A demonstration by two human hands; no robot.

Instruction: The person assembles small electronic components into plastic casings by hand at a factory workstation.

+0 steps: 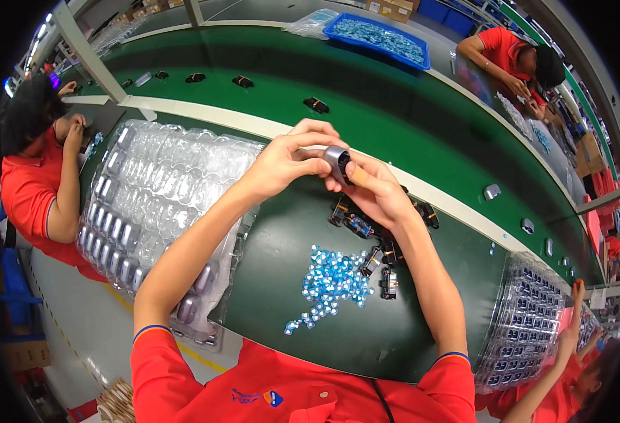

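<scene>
Over the far edge of the dark green worktop I hold a small grey rounded casing (336, 161) with a dark opening facing right. My left hand (292, 161) grips its left side between thumb and fingers. On the other side my right hand (375, 189) is closed on the casing, its thumb at the opening. Below my hands lies a pile of small blue-and-white pieces (331, 280). Several black parts (359, 224) with blue and orange bits lie beside it, partly hidden by my right hand and forearm.
A clear blister tray (190, 166) with grey casings is at left; another tray (528, 321) holds dark parts at right. Beyond a pale rail, a green conveyor belt (267, 106) carries spaced parts. A blue bin (377, 41) stands farther back. Co-workers sit left, right and across.
</scene>
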